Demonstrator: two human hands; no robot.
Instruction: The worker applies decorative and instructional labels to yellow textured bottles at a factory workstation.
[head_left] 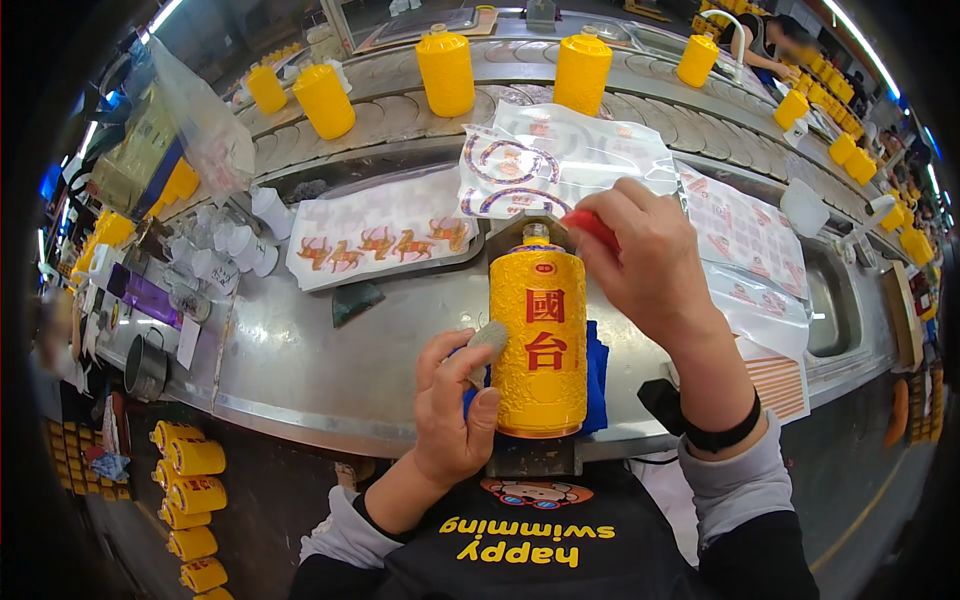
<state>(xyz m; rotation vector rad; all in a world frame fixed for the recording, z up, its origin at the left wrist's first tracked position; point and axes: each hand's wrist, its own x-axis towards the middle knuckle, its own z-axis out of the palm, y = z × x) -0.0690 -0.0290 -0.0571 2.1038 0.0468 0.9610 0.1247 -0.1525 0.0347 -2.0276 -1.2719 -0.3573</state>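
Note:
A yellow textured bottle (538,390) with large red characters stands upright before me on the metal bench. My left hand (455,400) is at its left side, fingers curled around a small grey sponge-like pad (490,340) that rests close to the bottle wall. Beside the bottle's neck, my right hand (650,250) is closed on a flat red piece (592,230); its exact kind is partly hidden by the fingers. Behind the bottle's lower part lies a blue cloth (597,375).
A tray (470,250) carries a sheet of animal decals (375,243). Printed decal sheets (600,150) lie behind the bottle and at right (745,225). More yellow bottles (445,75) stand on the conveyor (390,110). White cups (245,245) cluster left; a sink (835,310) is at right.

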